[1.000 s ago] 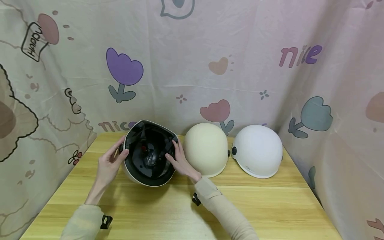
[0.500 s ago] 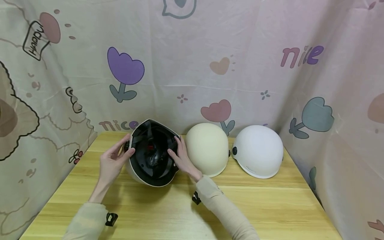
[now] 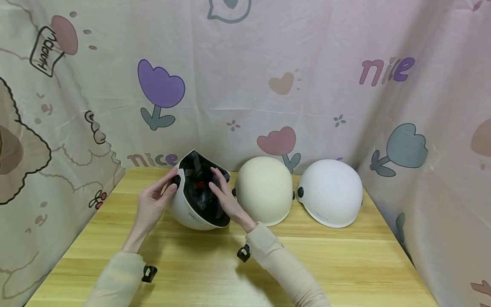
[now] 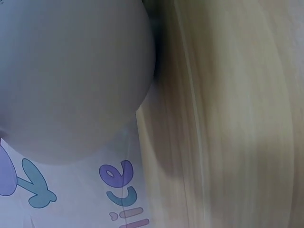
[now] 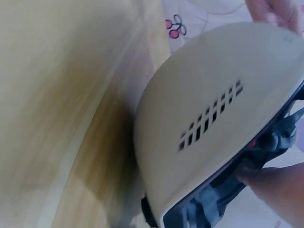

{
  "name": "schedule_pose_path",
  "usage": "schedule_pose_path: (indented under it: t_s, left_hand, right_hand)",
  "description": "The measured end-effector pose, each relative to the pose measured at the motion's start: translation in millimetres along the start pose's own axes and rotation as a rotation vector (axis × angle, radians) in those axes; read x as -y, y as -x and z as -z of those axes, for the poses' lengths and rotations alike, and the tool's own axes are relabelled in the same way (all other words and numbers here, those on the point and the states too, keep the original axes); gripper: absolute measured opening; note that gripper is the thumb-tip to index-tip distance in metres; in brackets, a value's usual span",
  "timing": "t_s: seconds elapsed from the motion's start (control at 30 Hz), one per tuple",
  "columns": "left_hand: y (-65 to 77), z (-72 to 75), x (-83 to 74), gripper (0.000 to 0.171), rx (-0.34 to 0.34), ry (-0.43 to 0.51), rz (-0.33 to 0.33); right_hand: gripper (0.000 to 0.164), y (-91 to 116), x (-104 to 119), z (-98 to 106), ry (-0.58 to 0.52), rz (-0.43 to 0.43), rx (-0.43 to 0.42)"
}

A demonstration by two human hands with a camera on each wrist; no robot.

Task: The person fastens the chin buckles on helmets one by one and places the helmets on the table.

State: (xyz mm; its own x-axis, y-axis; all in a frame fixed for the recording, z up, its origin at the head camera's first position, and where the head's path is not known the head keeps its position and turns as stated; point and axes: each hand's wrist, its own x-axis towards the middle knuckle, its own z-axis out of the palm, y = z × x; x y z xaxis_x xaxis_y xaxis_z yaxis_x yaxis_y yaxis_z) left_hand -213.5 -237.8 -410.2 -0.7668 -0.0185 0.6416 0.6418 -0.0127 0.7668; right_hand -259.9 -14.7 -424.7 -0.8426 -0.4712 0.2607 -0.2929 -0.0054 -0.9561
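Observation:
A cream helmet (image 3: 189, 215) is tipped on its side at the left of the table, its black lined opening turned up and to the right. My left hand (image 3: 155, 200) grips its left side near a round black knob (image 3: 176, 181), thumb and fingers at the rim. My right hand (image 3: 229, 198) reaches over the opening with fairly straight fingers against the black lining and straps. The right wrist view shows the shell's vent slots (image 5: 209, 116) and a digit (image 5: 273, 183) inside the opening. Blurred shell (image 4: 71, 80) fills much of the left wrist view.
A second cream helmet (image 3: 264, 192) stands dome up just right of my right hand. Beside it a white helmet (image 3: 330, 194) also stands dome up. All are near the back of the wooden table (image 3: 199, 273), against a printed cloth (image 3: 222, 85).
The tipped helmet has shifted right and rolled, so more of its outer shell shows. My left hand moved right with it; my right fingers went from the right rim to over the opening.

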Motion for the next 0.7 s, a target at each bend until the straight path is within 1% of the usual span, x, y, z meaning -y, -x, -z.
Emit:
schedule_pose_path:
  t_s: [0.1, 0.2, 0.27, 0.33, 0.4, 0.47, 0.5, 0.6, 0.7]
  left_hand:
    - [-0.6, -1.1, -1.2, 0.041, 0.005, -0.014, 0.013]
    - [-0.9, -1.1, -2.9, 0.042, 0.018, -0.072, 0.036]
    - [-1.3, -1.0, -3.9, 0.041, 0.029, -0.134, 0.061]
    - [-2.0, -0.5, -4.3, 0.041, 0.042, -0.229, 0.08]
    - [-2.1, -0.5, -4.4, 0.039, 0.039, -0.307, 0.104]
    - [-2.1, -0.5, -4.2, 0.038, 0.031, -0.356, 0.126]
    - [-2.0, -0.5, -4.2, 0.038, 0.024, -0.361, 0.139]
    - [-2.1, -1.1, -3.6, 0.039, 0.007, -0.317, 0.173]
    - [-2.3, -1.9, -2.1, 0.038, 0.001, -0.266, 0.176]
  right_hand:
    - [0.054, 0, 5, -3, -0.123, -0.016, 0.034]
    - [0.052, -2, 9, -5, -0.22, -0.02, 0.056]
    - [0.051, -3, 12, -6, -0.256, -0.015, 0.066]
    - [0.05, -4, 16, -7, -0.277, -0.008, 0.077]
    - [0.05, -6, 21, -8, -0.295, -0.003, 0.097]
    - [0.05, -6, 25, -10, -0.314, -0.005, 0.115]
    - [0.05, -7, 28, -11, -0.315, -0.008, 0.121]
    - [0.049, -8, 33, -12, -0.311, -0.023, 0.125]
    - [0.048, -10, 36, -14, -0.288, -0.031, 0.123]
